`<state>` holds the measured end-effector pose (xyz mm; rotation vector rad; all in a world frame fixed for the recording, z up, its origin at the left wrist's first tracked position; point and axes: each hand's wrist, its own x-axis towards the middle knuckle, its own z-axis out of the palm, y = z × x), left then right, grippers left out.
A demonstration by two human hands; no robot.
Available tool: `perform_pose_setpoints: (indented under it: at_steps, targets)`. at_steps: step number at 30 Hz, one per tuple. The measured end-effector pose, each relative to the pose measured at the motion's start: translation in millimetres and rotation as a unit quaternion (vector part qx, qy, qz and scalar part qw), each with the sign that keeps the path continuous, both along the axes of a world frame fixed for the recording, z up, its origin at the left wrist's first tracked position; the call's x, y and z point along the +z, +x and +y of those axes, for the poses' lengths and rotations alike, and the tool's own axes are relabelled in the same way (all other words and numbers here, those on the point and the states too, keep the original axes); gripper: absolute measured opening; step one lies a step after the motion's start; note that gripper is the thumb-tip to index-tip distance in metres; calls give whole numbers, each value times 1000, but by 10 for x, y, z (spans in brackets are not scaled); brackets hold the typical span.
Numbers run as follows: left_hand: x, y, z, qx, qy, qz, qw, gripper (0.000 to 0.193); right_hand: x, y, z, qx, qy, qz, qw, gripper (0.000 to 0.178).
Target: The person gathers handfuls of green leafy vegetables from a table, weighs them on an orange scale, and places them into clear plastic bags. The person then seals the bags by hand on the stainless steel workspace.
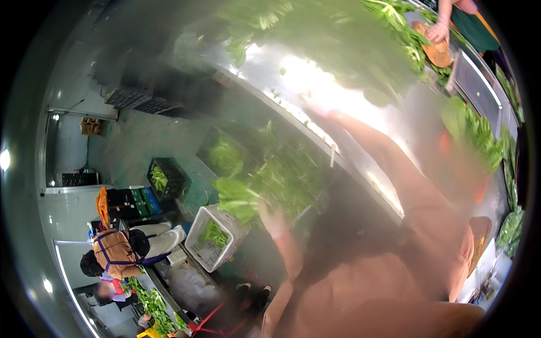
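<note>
My left hand (pixel 272 218) is closed around the stems of a bunch of leafy greens (pixel 235 198), held out over the floor beside the metal table. Just beyond it are more leafy greens (pixel 287 177), heaped and blurred. My right arm reaches across the bright metal table (pixel 346 84). Its hand (pixel 320 107) lies low over the tabletop near the edge, and glare and blur hide the fingers. Loose leaves (pixel 282 98) are scattered along that edge.
A white crate (pixel 202 243) and a black crate (pixel 179 181) on the floor hold greens. Across the table, another person's hand (pixel 438 34) rests on a brown item among greens. Other people stand at a second bench, lower left. Dark crates (pixel 132 100) are stacked farther back.
</note>
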<state>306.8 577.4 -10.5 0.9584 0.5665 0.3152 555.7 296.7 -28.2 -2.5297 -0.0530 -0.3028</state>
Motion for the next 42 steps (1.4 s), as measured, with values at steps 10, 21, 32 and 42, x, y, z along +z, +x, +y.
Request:
perform_pose_setpoints:
  at_steps: [10,21,32,42]
  targets:
    - [27,-399,-84,82,-159,41,983,30,-192,1237,95,129,-136,-10,982,53]
    - [315,141,-766,49,-201,112,972,30,-42,-781,-635,407,49,23,912,41]
    - [-275,333,-431,-92,-275,-14,957,33,426,-1828,-1150,268,-61,137,952,80]
    - [-4,197,-553,-86,-270,-24,959,29,103,-1442,-561,305,-21,40,951,35]
